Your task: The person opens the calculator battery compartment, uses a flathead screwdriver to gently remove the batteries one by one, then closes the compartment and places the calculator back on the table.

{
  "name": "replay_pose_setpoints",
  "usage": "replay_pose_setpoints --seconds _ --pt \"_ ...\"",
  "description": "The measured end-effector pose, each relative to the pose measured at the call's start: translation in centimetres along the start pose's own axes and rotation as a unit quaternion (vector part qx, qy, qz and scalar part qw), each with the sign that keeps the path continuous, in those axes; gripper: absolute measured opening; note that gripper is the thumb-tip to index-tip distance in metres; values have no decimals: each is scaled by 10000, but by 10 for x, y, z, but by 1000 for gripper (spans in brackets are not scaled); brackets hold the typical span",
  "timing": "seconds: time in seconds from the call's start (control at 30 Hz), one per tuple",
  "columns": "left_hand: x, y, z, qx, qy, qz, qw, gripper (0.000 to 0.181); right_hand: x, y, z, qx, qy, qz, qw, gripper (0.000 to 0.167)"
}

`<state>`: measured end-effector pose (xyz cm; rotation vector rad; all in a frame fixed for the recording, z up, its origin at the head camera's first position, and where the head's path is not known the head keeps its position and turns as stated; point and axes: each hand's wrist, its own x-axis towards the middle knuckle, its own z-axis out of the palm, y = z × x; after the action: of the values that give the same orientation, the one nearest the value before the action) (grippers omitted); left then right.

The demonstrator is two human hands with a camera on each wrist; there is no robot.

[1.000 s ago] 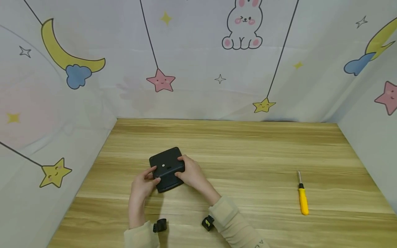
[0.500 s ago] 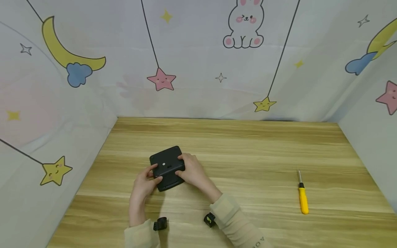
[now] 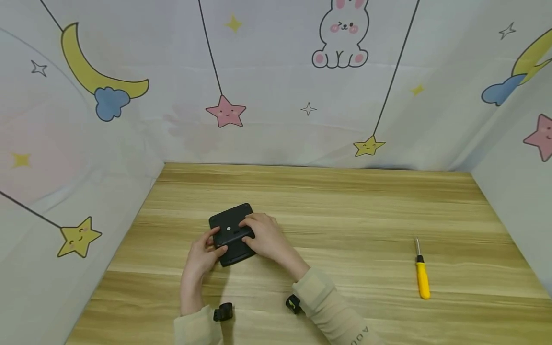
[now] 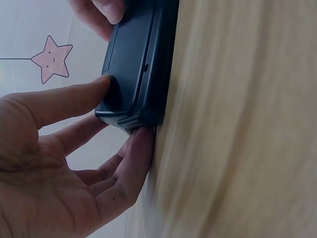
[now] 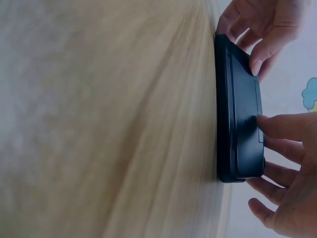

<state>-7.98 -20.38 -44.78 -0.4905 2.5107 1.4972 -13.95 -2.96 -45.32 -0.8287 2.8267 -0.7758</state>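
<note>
Toward the left of the tabletop point(image 3: 336, 206) sits a black device point(image 3: 230, 218), the left hand's point(image 3: 201, 254) fingers gripping its left side, the right hand's point(image 3: 266, 237) its right. Well apart, over to the right, lies a yellow screwdriver point(image 3: 423, 280).

Black device point(image 3: 233, 235): one showed.
Left hand point(image 3: 202, 254) and right hand point(image 3: 264, 235): two hands touched the device.
Yellow screwdriver point(image 3: 422, 280): one lay right of the device.
Black wrist mounts point(image 3: 223, 312) point(image 3: 293, 304): two showed.
Printed rabbit point(image 3: 342, 48): one showed beyond the device.
Table point(image 3: 345, 215): one lay beneath the device.
</note>
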Motion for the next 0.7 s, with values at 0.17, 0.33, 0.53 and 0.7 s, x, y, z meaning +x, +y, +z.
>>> replay_pose_setpoints --seconds 0.17,0.33,0.53,0.7 --pt "0 -1 0 -19 18 44 10000 60 1 -2 0 -197 -93 -248 9995 30" --pt "0 -1 0 -21 13 64 10000 60 3 -4 1 -371 -158 -445 9982 30" --pt "0 0 -1 -122 -24 49 9999 61 4 -6 2 -580 -141 -573 9966 29" --pt "-1 -1 -1 -191 -49 21 9998 61 5 -6 4 -727 -67 -697 9949 27"
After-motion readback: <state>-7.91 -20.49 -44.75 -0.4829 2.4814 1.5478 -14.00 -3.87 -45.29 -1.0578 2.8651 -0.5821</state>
